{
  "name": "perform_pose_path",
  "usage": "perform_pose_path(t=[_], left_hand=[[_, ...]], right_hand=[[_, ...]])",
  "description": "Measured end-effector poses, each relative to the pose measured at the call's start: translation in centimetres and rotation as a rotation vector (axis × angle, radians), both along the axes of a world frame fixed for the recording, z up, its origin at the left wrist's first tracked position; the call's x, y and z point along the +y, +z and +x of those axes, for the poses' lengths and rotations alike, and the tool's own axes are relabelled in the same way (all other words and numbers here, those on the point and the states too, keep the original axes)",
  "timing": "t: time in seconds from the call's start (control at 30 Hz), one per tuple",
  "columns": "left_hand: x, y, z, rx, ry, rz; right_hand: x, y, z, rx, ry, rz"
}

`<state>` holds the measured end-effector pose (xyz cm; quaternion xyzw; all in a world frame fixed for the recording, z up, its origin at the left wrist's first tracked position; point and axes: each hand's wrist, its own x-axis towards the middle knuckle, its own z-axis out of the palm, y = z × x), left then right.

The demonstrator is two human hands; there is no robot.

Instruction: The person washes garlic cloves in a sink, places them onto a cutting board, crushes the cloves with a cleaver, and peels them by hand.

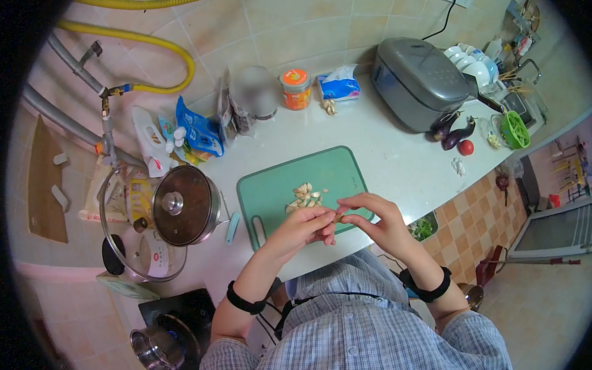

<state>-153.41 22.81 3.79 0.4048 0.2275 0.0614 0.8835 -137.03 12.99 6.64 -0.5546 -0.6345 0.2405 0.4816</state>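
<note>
A pile of pale garlic cloves (305, 193) lies on the green cutting board (270, 177). Over the board's near edge, my left hand (304, 229) pinches a small brownish piece, which looks like a garlic clove (338, 217). My right hand (381, 222) meets it from the other side, its thumb and fingertips bent around the same clove. Much of the clove is hidden by the fingers. Left of the board lies a light-blue-handled tool (232, 228).
A lidded pot (185, 207) stands left of the board. Along the wall are an orange jar (295, 90), a tissue pack (339, 85) and a grey rice cooker (420, 82). Eggplants (459, 134), a tomato (466, 147) and a green basket (515, 131) sit at the right. A saucepan (156, 351) is at lower left.
</note>
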Motion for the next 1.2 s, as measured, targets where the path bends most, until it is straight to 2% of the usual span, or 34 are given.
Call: perform_pose_path(t=[0.03,0.1,0.17,0.2,0.27,0.3,0.37,0.4,0.47,0.5,0.63,0.7,0.73,0.8,0.93,1.0,1.13,1.2], left_hand=[[0.1,-0.6,0.1,0.017,-0.018,0.014],[0.1,-1.6,0.2,0.037,-0.029,0.022],[-0.2,-3.1,0.2,0.077,-0.039,0.255],[-0.2,-4.6,-0.1,0.08,-0.028,0.243],[-0.3,-8.1,-1.1,0.18,0.006,0.509],[-0.1,-9.1,-1.6,0.188,0.015,0.489],[1.0,-10.7,-2.7,0.628,0.037,0.899],[1.4,-12.2,-3.3,0.635,0.04,0.884],[2.1,-15.0,-4.1,0.737,0.327,1.246],[2.4,-15.5,-4.1,0.765,0.391,1.311],[3.8,-17.1,-3.5,0.783,0.419,1.244],[3.9,-17.3,-2.7,0.803,0.459,1.186],[3.8,-17.5,-2.6,0.812,0.459,1.18],[3.8,-17.6,-2.7,0.763,0.414,1.284],[3.4,-17.0,-3.3,0.737,0.391,1.317],[3.2,-16.7,-3.5,0.779,0.284,1.284],[2.5,-17.6,-3.2,0.647,0.315,1.251],[2.3,-17.4,-2.8,0.649,0.382,1.22]], right_hand=[[0.0,-0.3,0.0,-0.001,0.0,-0.003],[0.4,-1.0,0.2,0.233,0.025,-0.326],[0.8,-2.8,0.1,0.236,0.043,-0.369],[0.9,-4.1,0.1,0.241,0.053,-0.406],[0.8,-7.1,0.2,0.232,0.134,-0.451],[0.8,-8.4,0.2,0.143,0.137,-0.475],[1.2,-10.9,0.4,-0.009,0.116,-0.575],[1.5,-12.5,0.6,-0.007,0.127,-0.588],[2.2,-15.2,0.8,-0.07,-0.066,-0.551],[3.0,-15.2,0.8,-0.202,-0.043,-0.51],[6.5,-16.7,-0.6,-0.274,-0.054,-0.354],[8.6,-17.5,-1.4,-0.456,-0.011,-0.194],[9.3,-18.0,-1.8,-0.452,-0.003,-0.198],[10.5,-19.1,-2.4,-0.473,0.027,-0.115],[11.5,-20.9,-1.7,-0.328,0.022,-0.184],[11.4,-21.3,-1.2,-0.229,-0.088,-0.25],[10.5,-20.5,-0.8,-0.201,-0.14,-0.322],[9.8,-19.7,-0.6,-0.082,-0.111,-0.367]])
